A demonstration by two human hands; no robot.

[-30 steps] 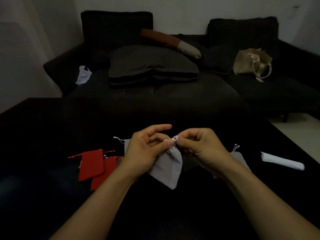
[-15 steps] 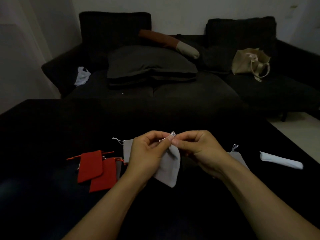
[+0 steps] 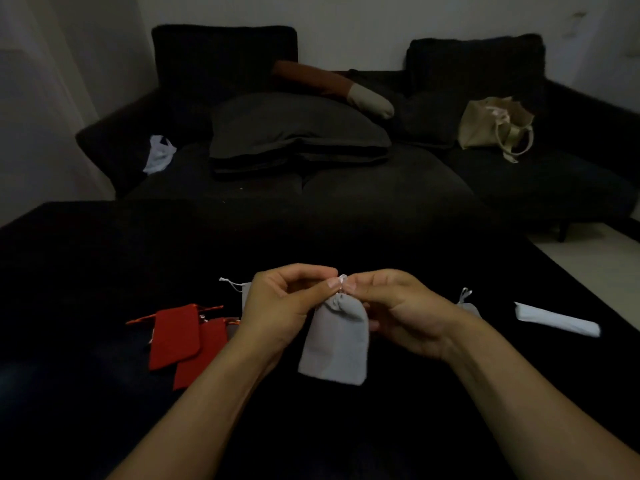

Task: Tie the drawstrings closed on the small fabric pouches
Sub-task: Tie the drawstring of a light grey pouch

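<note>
A grey pouch is held up just over the dark counter, its drawstring pinched at the gathered neck by the left hand and right hand, fingertips pressed together, with red pouches lying left.

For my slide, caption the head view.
Both hands, left hand and right hand, pinch the drawstring of a grey pouch above a dark table.
</note>
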